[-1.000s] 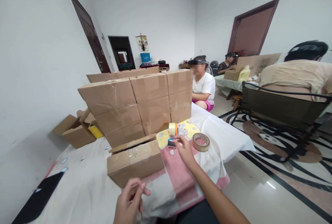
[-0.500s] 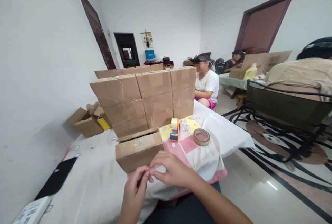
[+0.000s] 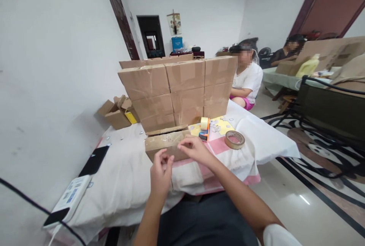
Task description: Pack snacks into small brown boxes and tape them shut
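Note:
A small cardboard box lies right in front of me on the table, a dark gap showing along its top flap. My left hand is before its near side, fingers curled and thumb apart, with nothing visible in it. At the box's right end is my right hand, thumb and fingertips pinched together. Whatever the pinch may hold is too small to make out. A roll of tape lies flat to the right. Behind my right hand stands an orange and blue tape dispenser with a pale yellow roll.
Stacked cardboard boxes form a wall behind the small box. An opened carton sits at the back left. A white power strip and a black flat item lie on the left. A person sits beyond the table's right side.
My hands, close together before with something thin and whitish between them, have moved apart. The right hand is now at the box's right end. The view has shifted left and down.

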A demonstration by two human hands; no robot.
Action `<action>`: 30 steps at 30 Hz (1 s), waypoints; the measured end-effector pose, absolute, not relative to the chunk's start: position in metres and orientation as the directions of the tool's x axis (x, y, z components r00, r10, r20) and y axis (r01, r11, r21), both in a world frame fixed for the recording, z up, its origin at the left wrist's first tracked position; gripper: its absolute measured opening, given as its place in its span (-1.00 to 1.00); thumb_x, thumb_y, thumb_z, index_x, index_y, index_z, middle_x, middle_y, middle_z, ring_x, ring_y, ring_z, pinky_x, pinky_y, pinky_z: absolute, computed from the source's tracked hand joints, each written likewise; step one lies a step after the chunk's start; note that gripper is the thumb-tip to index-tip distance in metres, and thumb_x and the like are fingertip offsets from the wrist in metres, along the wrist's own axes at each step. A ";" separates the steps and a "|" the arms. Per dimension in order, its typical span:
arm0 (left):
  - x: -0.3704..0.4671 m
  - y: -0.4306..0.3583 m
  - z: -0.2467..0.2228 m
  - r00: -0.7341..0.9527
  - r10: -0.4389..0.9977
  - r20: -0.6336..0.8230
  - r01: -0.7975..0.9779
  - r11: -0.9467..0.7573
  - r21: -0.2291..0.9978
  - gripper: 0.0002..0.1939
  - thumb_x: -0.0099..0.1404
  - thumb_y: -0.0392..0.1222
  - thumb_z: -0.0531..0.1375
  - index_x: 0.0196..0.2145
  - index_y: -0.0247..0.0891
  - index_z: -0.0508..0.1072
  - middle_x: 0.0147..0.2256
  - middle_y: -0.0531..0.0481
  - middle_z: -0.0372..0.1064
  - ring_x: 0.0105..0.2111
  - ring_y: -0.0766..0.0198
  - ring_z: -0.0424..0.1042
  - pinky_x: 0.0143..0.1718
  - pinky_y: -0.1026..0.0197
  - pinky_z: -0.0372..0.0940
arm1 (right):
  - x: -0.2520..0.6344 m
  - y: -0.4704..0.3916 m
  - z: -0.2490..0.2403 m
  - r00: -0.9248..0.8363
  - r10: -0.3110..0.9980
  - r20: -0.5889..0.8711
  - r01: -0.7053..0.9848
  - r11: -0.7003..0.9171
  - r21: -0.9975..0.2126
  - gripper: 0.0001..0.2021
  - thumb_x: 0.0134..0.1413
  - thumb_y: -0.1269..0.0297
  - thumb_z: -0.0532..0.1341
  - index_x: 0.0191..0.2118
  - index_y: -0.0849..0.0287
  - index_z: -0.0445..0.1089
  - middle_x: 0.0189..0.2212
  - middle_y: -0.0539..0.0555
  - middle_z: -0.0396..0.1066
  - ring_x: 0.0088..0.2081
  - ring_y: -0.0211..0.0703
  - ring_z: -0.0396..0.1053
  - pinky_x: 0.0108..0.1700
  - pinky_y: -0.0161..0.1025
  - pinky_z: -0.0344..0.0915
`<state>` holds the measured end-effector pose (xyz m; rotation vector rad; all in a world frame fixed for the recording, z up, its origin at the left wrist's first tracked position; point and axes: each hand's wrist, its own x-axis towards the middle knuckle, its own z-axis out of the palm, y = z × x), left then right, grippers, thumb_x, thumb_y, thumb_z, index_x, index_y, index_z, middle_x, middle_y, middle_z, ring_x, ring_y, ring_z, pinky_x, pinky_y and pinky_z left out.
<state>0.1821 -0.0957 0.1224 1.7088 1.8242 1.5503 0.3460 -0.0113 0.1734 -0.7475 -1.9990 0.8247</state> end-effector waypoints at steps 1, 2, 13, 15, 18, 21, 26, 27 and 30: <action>0.176 -0.089 0.126 -0.278 0.783 0.557 0.728 -0.206 0.653 -0.59 0.39 0.08 0.12 0.04 -0.23 0.37 -0.16 -0.18 0.52 -0.10 0.03 0.48 -0.09 0.03 0.34 | 0.344 -0.003 0.178 -0.475 0.739 0.479 0.224 0.627 -0.746 -0.90 0.14 0.35 0.30 -0.37 0.16 0.56 -0.43 -0.01 0.31 -0.32 -0.20 0.28 -0.22 -0.24 0.18; 0.170 -0.082 0.131 -0.214 0.762 0.611 0.830 -0.188 0.525 -0.55 0.38 0.09 0.13 0.08 -0.23 0.38 0.00 -0.26 0.48 0.08 -0.07 0.39 0.06 -0.06 0.26 | 0.343 0.006 0.184 -0.476 0.729 0.492 0.261 0.651 -0.713 -0.90 0.14 0.32 0.31 -0.37 0.15 0.57 -0.40 0.00 0.29 -0.27 -0.17 0.28 -0.16 -0.21 0.19; 0.150 -0.037 0.138 -0.050 0.853 0.520 0.992 -0.020 0.127 -0.24 0.38 0.14 0.12 0.39 -0.24 0.04 0.28 -0.36 0.22 0.37 -0.19 -0.01 0.26 -0.40 -0.14 | 0.294 0.071 0.203 -0.478 0.850 0.222 0.617 0.505 -0.603 -0.90 0.09 0.22 0.33 -0.33 0.04 0.62 -0.04 0.04 0.39 0.08 0.01 0.18 0.13 -0.03 -0.03; 0.153 -0.039 0.139 -0.036 0.833 0.552 0.994 -0.029 0.108 -0.25 0.33 0.13 0.19 0.36 -0.18 0.13 0.34 -0.32 0.12 0.37 -0.21 -0.03 0.26 -0.37 -0.11 | 0.290 0.074 0.197 -0.464 0.865 0.192 0.651 0.480 -0.588 -0.89 0.08 0.23 0.31 -0.33 0.04 0.62 -0.06 0.05 0.42 0.07 0.05 0.20 0.10 -0.02 -0.01; 0.156 -0.042 0.140 -0.002 0.807 0.591 0.997 -0.043 0.062 -0.39 0.27 0.10 0.26 0.24 -0.05 0.35 0.39 -0.22 -0.01 0.37 -0.24 -0.06 0.25 -0.35 -0.09 | 0.287 0.075 0.192 -0.455 0.870 0.190 0.677 0.476 -0.561 -0.88 0.05 0.25 0.30 -0.33 0.06 0.62 -0.06 0.09 0.42 0.06 0.09 0.20 0.08 0.00 0.00; 0.158 -0.042 0.137 -0.005 0.800 0.600 0.998 -0.029 0.047 -0.49 0.28 0.08 0.27 0.15 -0.03 0.46 0.38 -0.21 0.04 0.35 -0.27 -0.04 0.22 -0.36 -0.06 | 0.285 0.075 0.190 -0.439 0.876 0.198 0.702 0.472 -0.534 -0.88 0.03 0.23 0.31 -0.33 0.06 0.62 -0.04 0.11 0.40 0.06 0.10 0.19 0.06 0.01 0.02; 0.159 -0.040 0.125 0.000 0.780 0.625 0.999 -0.024 0.029 -0.54 0.29 0.05 0.25 0.12 -0.05 0.49 0.32 -0.23 0.16 0.30 -0.28 0.04 0.19 -0.39 -0.04 | 0.283 0.076 0.183 -0.443 0.870 0.214 0.726 0.489 -0.484 -0.90 0.00 0.18 0.33 -0.35 0.01 0.59 -0.08 0.10 0.39 0.04 0.08 0.20 0.03 -0.01 0.03; 0.159 -0.039 0.123 0.004 0.774 0.633 0.999 -0.031 0.032 -0.56 0.30 0.05 0.25 0.11 -0.05 0.50 0.30 -0.24 0.18 0.29 -0.28 0.06 0.18 -0.38 -0.04 | 0.282 0.076 0.181 -0.439 0.871 0.219 0.732 0.488 -0.475 -0.90 0.01 0.18 0.32 -0.34 0.02 0.57 -0.10 0.09 0.39 0.03 0.07 0.21 0.03 -0.01 0.03; 0.159 -0.039 0.118 0.012 0.761 0.648 0.996 -0.065 0.058 -0.62 0.31 0.01 0.23 0.05 -0.08 0.54 0.24 -0.23 0.29 0.26 -0.23 0.13 0.20 -0.33 -0.03 | 0.282 0.075 0.177 -0.404 0.887 0.226 0.757 0.462 -0.462 -0.84 0.02 0.15 0.32 -0.28 0.08 0.50 -0.17 0.08 0.41 -0.04 0.03 0.28 0.03 0.00 0.04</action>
